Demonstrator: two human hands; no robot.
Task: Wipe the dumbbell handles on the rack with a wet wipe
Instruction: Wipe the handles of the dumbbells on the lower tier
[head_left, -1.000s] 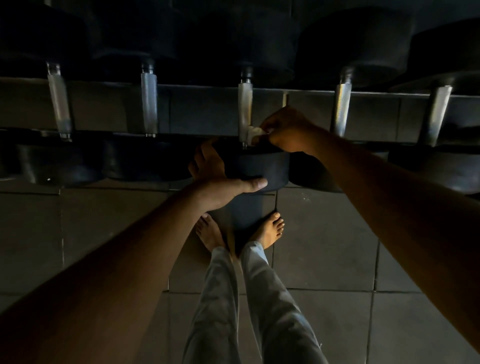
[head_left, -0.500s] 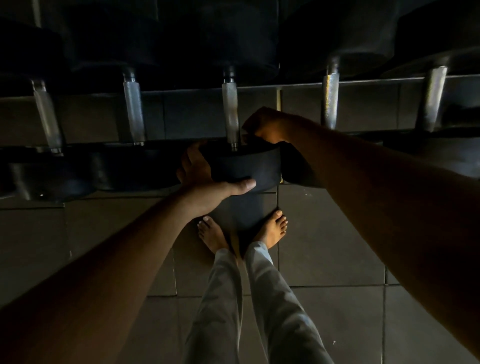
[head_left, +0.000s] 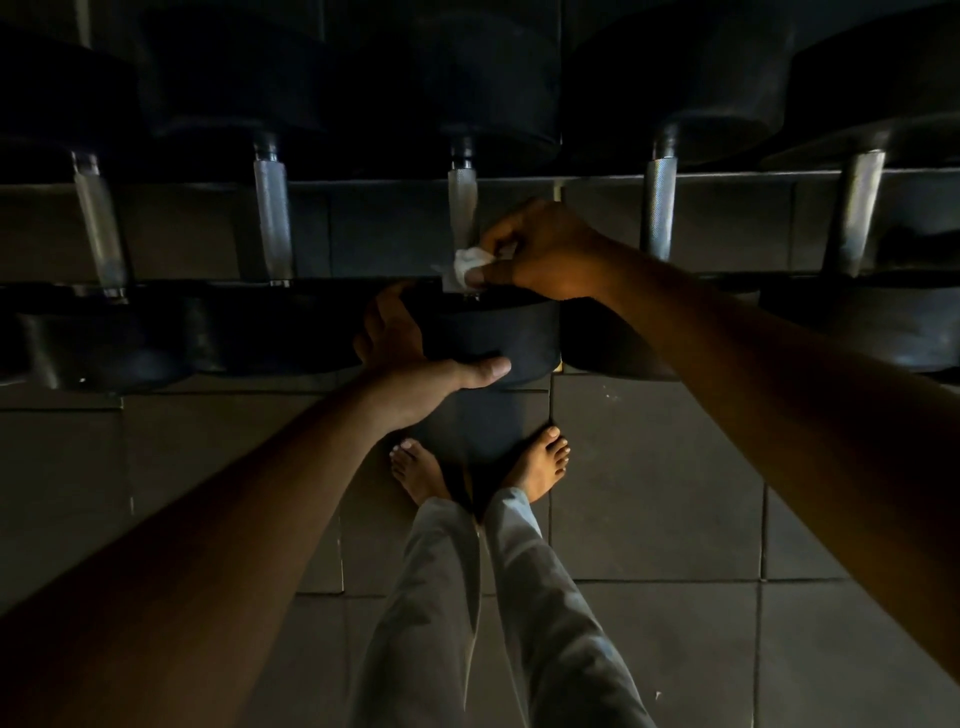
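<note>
Several black dumbbells lie side by side on a dim rack, their knurled metal handles pointing away from me. My right hand (head_left: 540, 254) pinches a crumpled white wet wipe (head_left: 466, 267) against the near end of the middle handle (head_left: 462, 202), just above the near weight head (head_left: 493, 332). My left hand (head_left: 415, 364) grips that head from its left side, thumb lying across its front face. The wipe covers the lowest part of the handle.
Other handles stand to the left (head_left: 271, 218) and right (head_left: 658, 208), with more at both far sides. The rack's rail (head_left: 727, 176) runs across behind them. My bare feet (head_left: 540, 460) stand on dark floor tiles (head_left: 654, 467) under the rack.
My right hand has shifted on the middle handle's near end and the white wipe shows again after being hidden half a second ago. My left hand has kept its hold on the weight head.
</note>
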